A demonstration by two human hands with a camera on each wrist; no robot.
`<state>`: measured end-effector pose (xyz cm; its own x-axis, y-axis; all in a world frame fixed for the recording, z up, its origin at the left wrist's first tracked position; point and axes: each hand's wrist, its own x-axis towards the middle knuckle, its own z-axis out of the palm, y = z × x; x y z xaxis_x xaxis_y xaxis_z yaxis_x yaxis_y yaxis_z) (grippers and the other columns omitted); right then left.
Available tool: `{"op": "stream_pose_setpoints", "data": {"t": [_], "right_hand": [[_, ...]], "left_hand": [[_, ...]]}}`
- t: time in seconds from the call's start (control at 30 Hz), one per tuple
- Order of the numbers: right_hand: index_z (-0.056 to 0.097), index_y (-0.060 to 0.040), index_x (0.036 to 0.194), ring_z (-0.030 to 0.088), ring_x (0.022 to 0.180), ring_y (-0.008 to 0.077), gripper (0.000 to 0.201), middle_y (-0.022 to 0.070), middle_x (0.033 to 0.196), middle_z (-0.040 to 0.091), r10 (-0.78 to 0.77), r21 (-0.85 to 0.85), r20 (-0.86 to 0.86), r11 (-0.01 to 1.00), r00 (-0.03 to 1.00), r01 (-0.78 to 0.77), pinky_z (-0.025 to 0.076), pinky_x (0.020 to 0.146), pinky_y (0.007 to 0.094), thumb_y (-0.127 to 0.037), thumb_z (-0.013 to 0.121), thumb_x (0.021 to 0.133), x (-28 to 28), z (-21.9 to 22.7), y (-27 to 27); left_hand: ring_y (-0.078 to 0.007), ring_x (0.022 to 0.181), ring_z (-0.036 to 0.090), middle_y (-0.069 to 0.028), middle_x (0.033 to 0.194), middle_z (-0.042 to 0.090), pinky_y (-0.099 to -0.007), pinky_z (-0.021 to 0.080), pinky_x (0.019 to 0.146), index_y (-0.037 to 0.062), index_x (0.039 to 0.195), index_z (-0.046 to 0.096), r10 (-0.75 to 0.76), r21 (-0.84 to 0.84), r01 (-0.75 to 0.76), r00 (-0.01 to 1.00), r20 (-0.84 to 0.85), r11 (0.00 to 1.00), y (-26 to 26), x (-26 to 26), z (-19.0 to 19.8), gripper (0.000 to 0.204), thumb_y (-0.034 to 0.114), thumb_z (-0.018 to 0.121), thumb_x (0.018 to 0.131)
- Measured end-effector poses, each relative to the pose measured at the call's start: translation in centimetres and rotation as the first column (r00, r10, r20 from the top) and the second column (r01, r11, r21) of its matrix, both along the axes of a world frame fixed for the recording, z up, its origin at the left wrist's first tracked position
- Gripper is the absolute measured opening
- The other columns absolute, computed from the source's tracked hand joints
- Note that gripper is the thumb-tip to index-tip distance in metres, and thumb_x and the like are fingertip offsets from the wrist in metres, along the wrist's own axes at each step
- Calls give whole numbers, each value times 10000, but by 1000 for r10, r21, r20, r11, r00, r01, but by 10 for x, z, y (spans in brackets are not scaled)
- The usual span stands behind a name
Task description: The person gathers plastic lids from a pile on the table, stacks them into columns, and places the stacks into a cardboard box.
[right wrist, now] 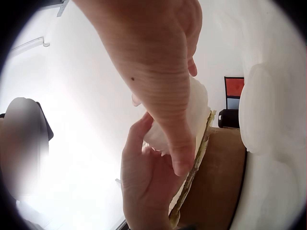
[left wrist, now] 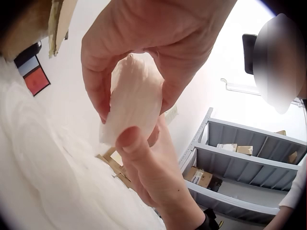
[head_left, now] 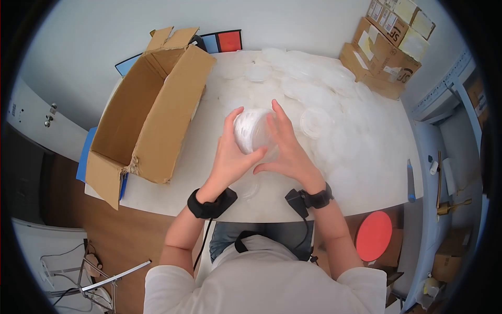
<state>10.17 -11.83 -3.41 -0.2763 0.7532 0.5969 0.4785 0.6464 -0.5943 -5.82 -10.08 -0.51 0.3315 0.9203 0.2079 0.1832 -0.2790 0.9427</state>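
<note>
A stack of thin, translucent white round pieces is held up over the table between both hands. My left hand curls its fingers and thumb round the stack's left side; in the left wrist view the same hand pinches the stack from above. My right hand is at the stack's right side, its fingers against it, and in the right wrist view that hand partly covers the stack. Many similar translucent round pieces lie spread over the table's right half.
An open, empty cardboard box stands at the table's left. Stacked cartons sit at the back right corner. A blue-handled tool lies near the right edge, and a red round seat is below the table's front right.
</note>
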Motion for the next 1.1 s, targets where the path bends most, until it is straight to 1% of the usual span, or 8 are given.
{"op": "stream_pose_setpoints", "data": {"t": [0.2,0.4,0.5,0.6,0.7,0.8,0.97,1.1], "right_hand": [[116,-112,1393,175,1309,336,1028,156,1441,80,-160,-56,-58,986,985,157,284,1024,418,-233,780,617,9,4,-6],[194,-72,1369,235,1289,326,796,163,1419,156,-211,-50,-33,977,977,209,293,1017,411,-135,671,735,9,4,-3],[279,-55,1331,262,1278,320,678,163,1406,187,-266,-88,-32,961,963,263,300,1012,405,-96,632,754,11,5,-3],[349,-41,1287,281,1268,320,584,165,1398,206,-299,-96,0,950,954,297,308,1005,400,-86,614,767,17,2,0],[395,-34,1247,302,1254,327,519,166,1390,219,-315,-127,9,941,949,314,322,992,399,-80,603,775,18,-2,3],[415,-32,1224,324,1237,335,485,168,1382,231,-326,-136,78,933,942,334,338,977,399,-78,599,777,17,2,2],[442,-34,1194,347,1221,334,444,169,1371,250,-325,-141,97,931,941,336,346,968,394,-73,595,778,16,0,3],[461,-36,1177,363,1210,324,419,169,1360,270,-320,-160,122,928,940,337,350,963,389,-71,592,780,15,-1,3]], "left_hand": [[-213,1108,452,-135,1184,448,-322,346,948,46,1292,230,77,33,-75,993,-85,997,-53,-98,112,775,12,601,613],[-199,1016,512,-117,1092,498,-326,426,866,4,1239,310,380,10,-421,808,-450,907,58,-180,174,602,112,614,731],[-211,1032,506,-108,1118,499,-352,428,871,6,1238,353,185,-307,-352,868,-461,884,143,-198,159,545,143,606,775],[-210,1105,470,-105,1203,472,-401,401,921,27,1251,368,-48,-635,0,997,-58,772,219,-202,114,475,142,563,833],[-203,1190,396,-114,1317,370,-402,339,990,10,1320,269,-124,-682,162,987,104,714,237,-183,91,534,109,520,859],[-231,1286,243,-142,1419,150,-368,241,1044,7,1382,30,-62,-653,59,998,19,755,259,-175,51,690,51,481,862],[-227,1321,165,-169,1438,77,-330,209,1057,-30,1370,30,-63,-548,67,998,27,834,261,-168,36,683,39,481,862],[-295,1311,171,-168,1426,134,-483,165,1046,36,1380,127,-89,-646,23,994,-70,763,250,-172,58,607,238,439,901]]}}
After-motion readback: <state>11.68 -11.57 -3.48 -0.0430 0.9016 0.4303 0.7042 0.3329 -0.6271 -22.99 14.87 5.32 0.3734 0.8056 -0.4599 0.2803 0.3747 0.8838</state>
